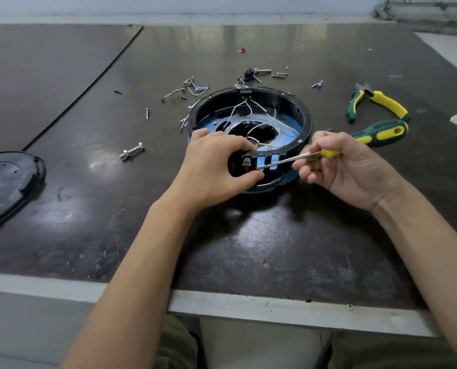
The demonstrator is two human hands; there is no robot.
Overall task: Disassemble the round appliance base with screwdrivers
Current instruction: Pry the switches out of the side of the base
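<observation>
Round appliance base (307,121) on bench (248,235), open side up. My left hand (216,163) grips its near switch panel (264,155); right hand (352,166) pinches small screwdriver (288,159), tip at panel slot. I'd keep blade shallow, lever gently, brace base firmly; wires (259,126) behind panel snag easily.

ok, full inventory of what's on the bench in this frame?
base: 1, black and blue, centre
wires: several, white, inside base
small screwdriver: 1, yellow handle, tip at base front
large screwdriver: 1, green-yellow, right of base
pliers: 1, green-yellow, far right
bolt: 1, silver, left of base
screws: many, silver, behind base
cover: 1, black, left edge
scrap: 1, red, far back
table: 1, dark, under all
left hand: 1, grips base front
right hand: 1, holds small screwdriver
</observation>
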